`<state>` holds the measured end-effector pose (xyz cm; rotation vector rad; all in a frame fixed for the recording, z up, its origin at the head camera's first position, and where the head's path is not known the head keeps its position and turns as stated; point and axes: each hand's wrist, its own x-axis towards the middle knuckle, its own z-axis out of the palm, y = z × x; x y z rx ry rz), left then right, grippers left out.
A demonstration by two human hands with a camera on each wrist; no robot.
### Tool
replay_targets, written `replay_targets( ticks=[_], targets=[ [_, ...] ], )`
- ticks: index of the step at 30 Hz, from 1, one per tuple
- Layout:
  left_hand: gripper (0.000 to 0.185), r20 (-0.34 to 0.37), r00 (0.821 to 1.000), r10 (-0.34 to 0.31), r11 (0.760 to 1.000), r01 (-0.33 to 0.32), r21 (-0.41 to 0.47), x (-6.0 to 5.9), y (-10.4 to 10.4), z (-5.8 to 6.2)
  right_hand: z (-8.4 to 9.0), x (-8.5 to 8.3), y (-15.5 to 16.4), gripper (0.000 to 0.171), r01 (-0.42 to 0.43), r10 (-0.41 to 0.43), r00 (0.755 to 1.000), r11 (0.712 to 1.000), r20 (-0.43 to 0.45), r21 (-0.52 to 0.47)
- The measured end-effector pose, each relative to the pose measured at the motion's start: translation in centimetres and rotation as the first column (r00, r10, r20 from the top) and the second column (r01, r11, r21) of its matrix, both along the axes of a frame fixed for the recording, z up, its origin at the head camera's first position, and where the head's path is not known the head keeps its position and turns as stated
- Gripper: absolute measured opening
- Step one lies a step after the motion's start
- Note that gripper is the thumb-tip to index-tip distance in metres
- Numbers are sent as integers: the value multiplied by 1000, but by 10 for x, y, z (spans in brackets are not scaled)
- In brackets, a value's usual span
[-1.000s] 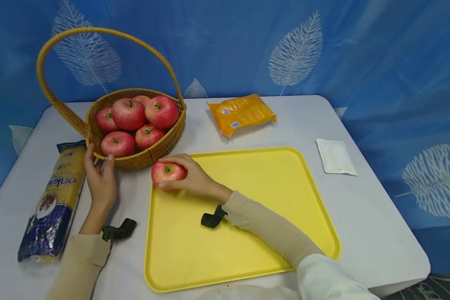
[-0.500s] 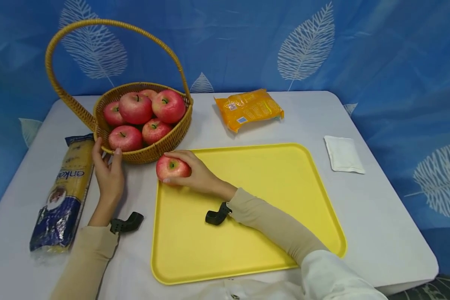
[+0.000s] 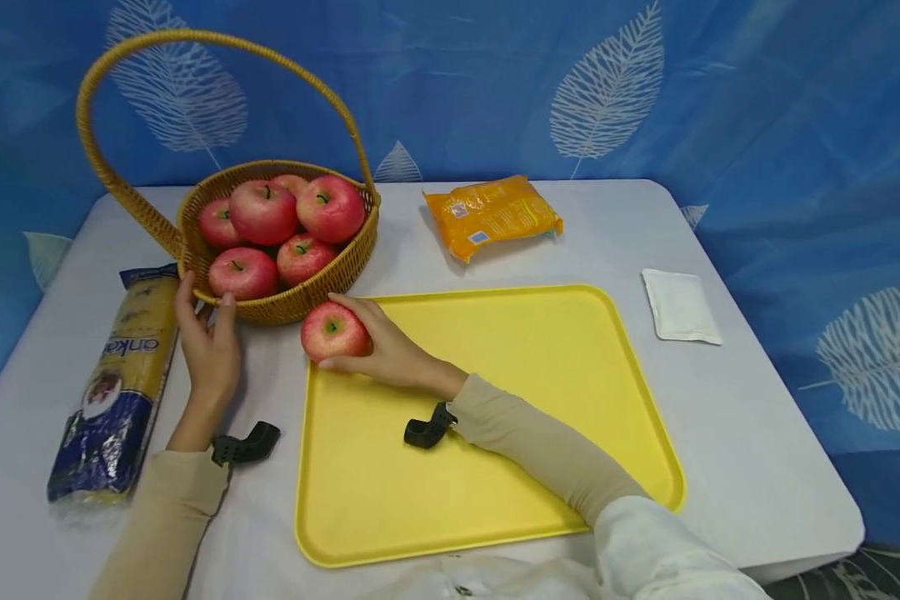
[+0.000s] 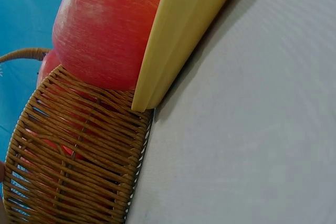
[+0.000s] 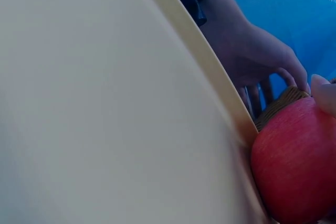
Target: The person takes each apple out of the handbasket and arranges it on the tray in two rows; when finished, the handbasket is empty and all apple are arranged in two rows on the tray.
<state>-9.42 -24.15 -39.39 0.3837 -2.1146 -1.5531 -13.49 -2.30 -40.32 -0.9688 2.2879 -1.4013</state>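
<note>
In the head view my right hand (image 3: 390,354) grips a red apple (image 3: 333,332) at the far left corner of the yellow tray (image 3: 495,408), its thumb on the near side and fingers on the far side. The wicker basket (image 3: 345,271) stands just behind this apple, holding several more red apples (image 3: 264,212). My left hand (image 3: 212,358) holds the basket's near left rim, thumb in front and fingers round the side. The left wrist view shows the gripped apple (image 4: 107,30) close by the tray's edge (image 4: 181,35) and the basket wall (image 4: 79,150).
A long blue and yellow packet (image 3: 116,392) lies left of my left hand. Behind the tray is an orange packet (image 3: 491,218), and a small white sachet (image 3: 681,306) lies to the right. The basket's tall handle (image 3: 217,37) arches up before the blue curtain (image 3: 465,92).
The head view has shifted slightly. My right hand keeps its grip on the apple at the tray's corner, and my left hand stays on the basket rim.
</note>
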Motion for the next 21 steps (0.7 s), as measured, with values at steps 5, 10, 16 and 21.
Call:
replay_targets(
  ticks=[5,10,16,21],
  targets=[
    [56,-44,999,-31,999,32,12,0,5,26,7,-7,-5,92,22,-22,1000,1000,19,23],
    [55,-62,998,-34,999,35,16,0,1,37,15,-11,-11,94,17,-17,1000,1000,11,19],
    [57,-9,1000,-16,1000,16,-15,7,-4,18,10,0,-7,95,13,-15,999,999,41,40],
    [57,-1,1000,-17,1000,17,-18,6,-2,-4,5,6,4,96,22,-25,998,999,60,48]
  ],
)
